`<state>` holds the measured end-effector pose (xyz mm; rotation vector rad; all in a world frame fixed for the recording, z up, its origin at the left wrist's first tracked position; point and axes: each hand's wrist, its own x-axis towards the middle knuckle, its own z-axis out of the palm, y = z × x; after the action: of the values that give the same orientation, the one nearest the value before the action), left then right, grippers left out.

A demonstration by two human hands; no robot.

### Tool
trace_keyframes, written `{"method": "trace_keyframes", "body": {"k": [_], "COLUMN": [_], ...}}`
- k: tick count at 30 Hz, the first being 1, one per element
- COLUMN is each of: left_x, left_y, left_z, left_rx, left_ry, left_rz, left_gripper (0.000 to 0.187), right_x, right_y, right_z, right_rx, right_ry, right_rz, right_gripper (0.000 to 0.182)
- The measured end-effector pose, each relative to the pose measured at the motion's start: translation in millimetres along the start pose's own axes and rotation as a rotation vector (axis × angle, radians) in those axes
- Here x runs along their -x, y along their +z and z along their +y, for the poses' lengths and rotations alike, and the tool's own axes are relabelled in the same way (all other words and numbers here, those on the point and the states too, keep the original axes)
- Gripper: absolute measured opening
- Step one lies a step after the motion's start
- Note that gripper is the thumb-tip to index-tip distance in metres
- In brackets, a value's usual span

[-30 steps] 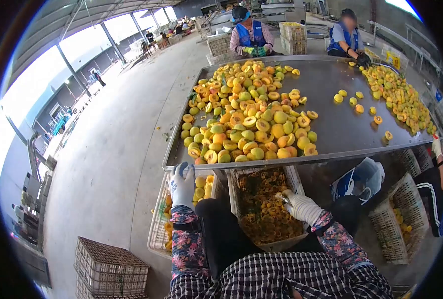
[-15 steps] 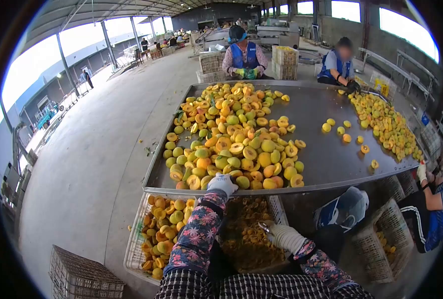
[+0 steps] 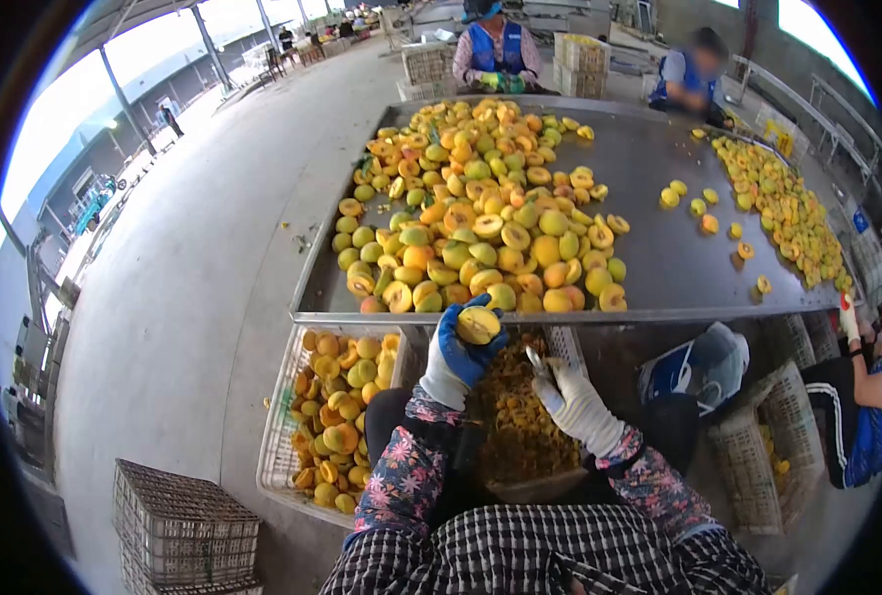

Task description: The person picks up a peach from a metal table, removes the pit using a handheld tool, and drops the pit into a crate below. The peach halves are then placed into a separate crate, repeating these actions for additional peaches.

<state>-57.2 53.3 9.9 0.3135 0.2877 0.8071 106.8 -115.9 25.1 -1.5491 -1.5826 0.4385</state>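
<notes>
My left hand (image 3: 449, 359), in a white glove with a blue palm, grips a halved peach (image 3: 479, 325) with its yellow cut face turned up. It is just off the near edge of the metal table (image 3: 649, 253). Close by on the right, my right hand (image 3: 580, 405) in a pale knit glove is closed on a small metal tool (image 3: 536, 361), its shiny end pointing toward the peach but apart from it. Below both hands is a crate (image 3: 566, 345) of brown-orange pits and scraps. A heap of halved peaches (image 3: 471, 218) covers the table's left part.
A white crate (image 3: 274, 436) of peach halves stands at my left. At right are a bucket (image 3: 694, 367) and another crate (image 3: 798, 421). More peach pieces (image 3: 778, 218) lie along the table's right side. Co-workers in blue vests (image 3: 498, 50) are around the table. Stacked crates (image 3: 185, 521) stand lower left.
My left hand has come back from the heap toward me and now holds a halved peach, palm up. My right hand has risen toward it with the metal tool. The view has tilted down.
</notes>
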Motion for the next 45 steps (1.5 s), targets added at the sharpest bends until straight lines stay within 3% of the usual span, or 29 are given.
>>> {"method": "trace_keyframes", "body": {"k": [2, 9, 14, 16, 20, 21, 23, 26, 27, 29, 30, 32, 34, 36, 38, 41, 42, 45], "left_x": [9.5, 15.6, 25.9, 19.5, 8.9, 10.7, 7.7, 9.4, 15.9, 17.1, 14.2, 15.0, 22.2, 26.8, 28.8, 24.6, 23.4, 26.5], "left_y": [-0.8, 3.6, 9.0, -0.2, -21.2, -21.1, -28.6, -26.8, -16.5, -9.8, -11.9, -15.6, -18.2, -17.7, -15.0, -7.7, -4.0, 14.5], "left_z": [-21.0, -54.7, -50.3, -43.8, -52.5, -52.1, -64.9, -69.3, -71.1, -69.3, -65.7, -67.0, -77.9, -83.1, -84.4, -77.2, -75.2, -71.2], "left_rx": [-0.005, -0.120, -0.565, 0.003, 0.107, 0.148, -0.416, -0.407, -0.627, -0.520, -0.193, 0.039, -0.151, -0.536, -1.122, -0.111, -0.018, 0.163], "left_ry": [-0.051, -0.041, 0.123, -0.178, -0.212, -0.222, 0.046, 0.115, 0.248, 0.201, 0.018, -0.069, 0.123, 0.327, 0.534, 0.152, 0.137, 0.137], "left_rz": [-0.037, -0.030, -0.178, -0.153, 0.066, -0.030, -0.146, -0.133, -0.099, -0.025, 0.015, 0.035, -0.011, 0.007, 0.087, 0.073, 0.058, 0.026], "left_gripper": [0.047, 0.044, 0.048, 0.055, 0.044, 0.040, 0.039, 0.035, 0.031, 0.031, 0.036, 0.048, 0.049, 0.042, 0.041, 0.036, 0.034, 0.026], "right_x": [-5.1, -5.1, -6.6, -5.6, -3.8, -3.6, -3.0, -2.8, -2.5, -0.3, 2.1, 3.8, 3.5, 2.1, 0.9, 1.2, 1.6, 3.3], "right_y": [-3.3, 2.1, -2.2, -4.4, -1.0, 0.3, 3.7, 9.6, 11.4, 21.2, 24.7, 29.5, 28.8, 23.1, 22.8, 23.1, 23.5, 26.6], "right_z": [-10.4, -14.2, -12.9, -8.1, -8.0, -9.7, -8.9, -12.7, -14.2, -4.4, -0.7, 1.6, -2.5, -11.9, -4.9, 9.6, 11.8, 2.3], "right_rx": [0.137, 0.321, 0.337, 0.394, 0.460, 0.474, 0.497, 0.539, 0.554, 0.524, 0.514, 0.500, 0.466, 0.401, 0.460, 0.455, 0.442, 0.361], "right_ry": [-0.078, -0.052, 0.031, -0.014, -0.095, -0.098, -0.064, 0.049, 0.097, 0.126, 0.143, 0.175, 0.198, 0.214, 0.119, -0.034, -0.086, 0.013], "right_rz": [0.051, 0.045, -0.009, -0.026, -0.028, -0.027, -0.061, -0.159, -0.199, -0.202, -0.212, -0.237, -0.268, -0.291, -0.270, -0.183, -0.146, -0.086], "right_gripper": [0.029, 0.032, 0.030, 0.031, 0.030, 0.030, 0.029, 0.028, 0.028, 0.028, 0.028, 0.028, 0.028, 0.028, 0.031, 0.033, 0.033, 0.026]}}
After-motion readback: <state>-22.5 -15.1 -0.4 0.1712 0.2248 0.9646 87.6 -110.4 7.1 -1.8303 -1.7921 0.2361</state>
